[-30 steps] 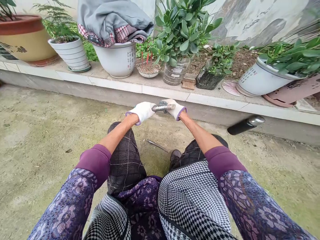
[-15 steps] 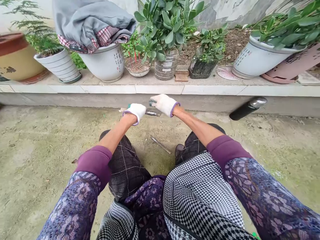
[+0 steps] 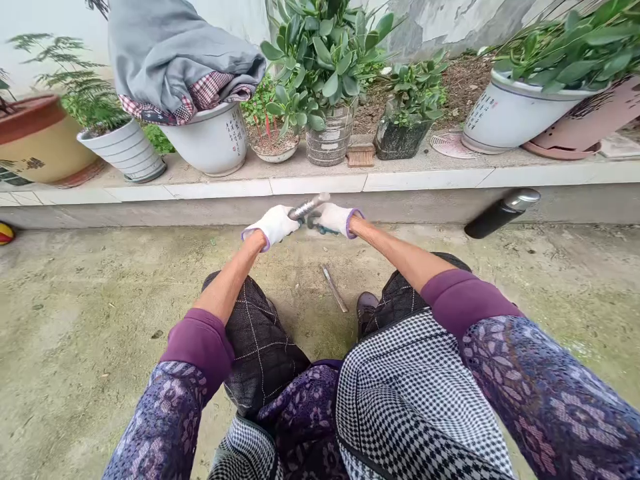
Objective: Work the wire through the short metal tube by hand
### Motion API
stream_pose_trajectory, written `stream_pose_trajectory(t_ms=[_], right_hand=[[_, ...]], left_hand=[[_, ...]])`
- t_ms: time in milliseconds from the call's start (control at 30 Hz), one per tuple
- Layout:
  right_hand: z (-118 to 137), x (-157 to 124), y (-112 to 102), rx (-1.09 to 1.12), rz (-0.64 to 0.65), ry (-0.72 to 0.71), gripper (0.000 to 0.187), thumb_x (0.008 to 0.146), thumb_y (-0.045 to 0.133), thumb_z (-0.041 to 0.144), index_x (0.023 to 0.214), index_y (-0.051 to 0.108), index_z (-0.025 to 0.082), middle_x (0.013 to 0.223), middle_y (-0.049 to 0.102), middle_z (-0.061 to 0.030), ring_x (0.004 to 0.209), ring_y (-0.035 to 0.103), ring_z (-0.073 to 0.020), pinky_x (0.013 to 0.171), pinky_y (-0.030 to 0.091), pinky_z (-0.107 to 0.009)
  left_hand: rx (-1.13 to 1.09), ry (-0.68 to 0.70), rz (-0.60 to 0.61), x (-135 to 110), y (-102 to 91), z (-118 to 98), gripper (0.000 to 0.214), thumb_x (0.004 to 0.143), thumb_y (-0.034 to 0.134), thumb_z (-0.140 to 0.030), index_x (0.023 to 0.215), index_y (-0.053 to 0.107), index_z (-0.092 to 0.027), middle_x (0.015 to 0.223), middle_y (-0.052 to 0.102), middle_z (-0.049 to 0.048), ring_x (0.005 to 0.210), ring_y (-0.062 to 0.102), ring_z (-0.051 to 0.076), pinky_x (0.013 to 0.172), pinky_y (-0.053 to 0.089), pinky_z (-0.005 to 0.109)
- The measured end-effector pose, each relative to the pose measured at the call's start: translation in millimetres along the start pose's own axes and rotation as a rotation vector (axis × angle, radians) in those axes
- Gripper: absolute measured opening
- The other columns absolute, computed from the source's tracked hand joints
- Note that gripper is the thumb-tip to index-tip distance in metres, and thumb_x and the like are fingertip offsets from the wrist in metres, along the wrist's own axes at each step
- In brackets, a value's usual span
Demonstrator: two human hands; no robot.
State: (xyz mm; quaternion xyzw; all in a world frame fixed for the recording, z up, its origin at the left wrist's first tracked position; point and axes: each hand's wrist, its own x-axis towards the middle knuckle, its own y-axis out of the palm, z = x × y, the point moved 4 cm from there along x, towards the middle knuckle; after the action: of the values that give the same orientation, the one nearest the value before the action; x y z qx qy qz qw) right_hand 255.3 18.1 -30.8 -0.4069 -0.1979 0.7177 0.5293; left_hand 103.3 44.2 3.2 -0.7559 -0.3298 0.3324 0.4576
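Observation:
My left hand, in a white glove with a dark coated palm, is closed around a silvery metal rod with a ridged, shiny surface. The rod tilts up to the right and ends in a paler, blunt tip. Close beside it is my right hand, gloved the same way, its fingers curled with a gap between thumb and fingers. I see nothing clearly held there, and cannot tell if it touches the rod. On the ground between my feet lies a second, thin metal rod.
A tiled ledge runs ahead, bearing several potted plants and a small brush. Grey clothing is heaped on a white pot. A black flask leans by the ledge at right. Part of a colourful ball shows at far left.
The ridged rod in my left hand has turned from nearly level to tilted up rightward. My right hand has lowered slightly and its fingers have turned toward the rod. The view has shifted a little.

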Motion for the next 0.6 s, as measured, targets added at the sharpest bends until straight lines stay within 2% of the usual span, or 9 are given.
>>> stream_pose_trajectory(t_ms=[67,100,200,267,333,400,467,533,600], right_hand=[[15,-8,11,-0.042,-0.008,-0.080,0.024,0.089,0.051,0.016,0.100,0.072,0.013,0.067,0.066,-0.0023,0.053,0.052,-0.0095,0.051,0.036,-0.020],[23,-13,17,-0.058,-0.006,-0.123,0.023,0.088,0.052,0.016,0.098,0.072,0.014,0.069,0.066,-0.0020,0.055,0.052,-0.0089,0.052,0.036,-0.019],[45,-26,30,-0.113,0.026,-0.207,0.023,0.090,0.053,0.020,0.099,0.072,0.015,0.073,0.068,-0.0022,0.056,0.053,-0.0087,0.053,0.037,-0.019],[53,-30,27,-0.159,0.011,-0.238,0.023,0.090,0.053,0.021,0.099,0.073,0.014,0.076,0.069,-0.0027,0.059,0.055,-0.0093,0.054,0.037,-0.019],[54,-26,13,-0.187,-0.071,-0.255,0.023,0.090,0.053,0.021,0.098,0.073,0.014,0.080,0.071,-0.0032,0.062,0.056,-0.0097,0.056,0.037,-0.020],[48,-17,-7,-0.185,-0.186,-0.244,0.024,0.091,0.052,0.020,0.099,0.073,0.013,0.084,0.072,-0.0041,0.064,0.056,-0.0096,0.057,0.038,-0.020],[35,-5,-25,-0.148,-0.252,-0.170,0.026,0.092,0.049,0.018,0.103,0.072,0.012,0.083,0.071,-0.0048,0.062,0.055,-0.0097,0.057,0.039,-0.019],[20,5,-35,-0.101,-0.271,-0.108,0.027,0.092,0.049,0.017,0.104,0.073,0.013,0.079,0.070,-0.0044,0.061,0.055,-0.0103,0.056,0.039,-0.019],[8,11,-34,-0.048,-0.250,-0.085,0.025,0.089,0.051,0.017,0.099,0.073,0.014,0.076,0.069,-0.0037,0.059,0.055,-0.0111,0.053,0.039,-0.020]], left_hand=[[-0.080,-0.069,-0.051,5,-5.3,13,0.038,0.089,0.051,-0.043,0.109,0.071,-0.017,0.076,0.070,0.0064,0.053,0.059,0.014,0.053,0.048,0.024],[-0.035,-0.088,-0.062,9,-6.2,19,0.037,0.090,0.052,-0.042,0.108,0.071,-0.017,0.077,0.071,0.0076,0.056,0.061,0.015,0.056,0.049,0.024],[0.284,-0.113,-0.018,20,0.4,35,0.031,0.090,0.053,-0.033,0.105,0.074,-0.017,0.091,0.074,0.0138,0.081,0.071,0.023,0.077,0.054,0.031],[0.462,-0.115,0.069,23,11.6,38,0.030,0.090,0.052,-0.027,0.106,0.075,-0.016,0.102,0.074,0.0182,0.098,0.071,0.028,0.088,0.052,0.036],[0.524,-0.099,0.154,21,23.7,33,0.030,0.089,0.053,-0.023,0.107,0.075,-0.013,0.107,0.074,0.0206,0.106,0.070,0.030,0.092,0.051,0.038],[0.464,-0.055,0.171,17,31.0,23,0.028,0.088,0.054,-0.024,0.105,0.075,-0.013,0.105,0.074,0.0197,0.106,0.070,0.029,0.093,0.050,0.037],[0.296,-0.023,0.107,13,30.7,14,0.025,0.087,0.056,-0.028,0.099,0.075,-0.016,0.100,0.075,0.0165,0.104,0.070,0.028,0.092,0.050,0.035],[0.133,-0.016,0.032,9,25.5,10,0.022,0.085,0.058,-0.030,0.094,0.075,-0.019,0.095,0.075,0.0128,0.102,0.069,0.027,0.090,0.049,0.033],[0.020,-0.025,-0.015,5,19.6,11,0.019,0.083,0.060,-0.028,0.092,0.074,-0.019,0.090,0.075,0.0101,0.099,0.068,0.025,0.087,0.049,0.029]])
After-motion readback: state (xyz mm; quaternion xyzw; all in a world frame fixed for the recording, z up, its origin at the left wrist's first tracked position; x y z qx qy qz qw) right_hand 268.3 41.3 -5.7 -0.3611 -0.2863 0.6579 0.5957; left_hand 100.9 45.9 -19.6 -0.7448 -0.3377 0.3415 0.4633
